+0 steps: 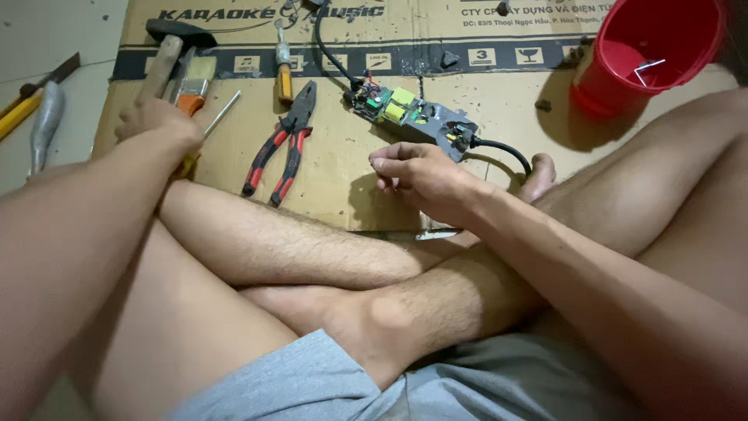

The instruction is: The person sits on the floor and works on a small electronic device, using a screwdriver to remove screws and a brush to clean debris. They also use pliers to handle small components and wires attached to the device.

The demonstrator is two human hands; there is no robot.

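Left hand (160, 121): clamped on yellow-handled screwdriver (220, 115) | right hand (421, 175): fingers curled together beside opened power adapter (409, 113) | pliers (282, 144) between, on cardboard (335, 179).

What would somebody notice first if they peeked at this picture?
Probably the opened-up circuit board with its black cable, lying in the middle of the cardboard sheet just beyond the right hand. Next, the bright red bucket in the top right corner. Then the red-and-black pliers lying left of the board, near the left hand, which rests by a screwdriver and a hammer.
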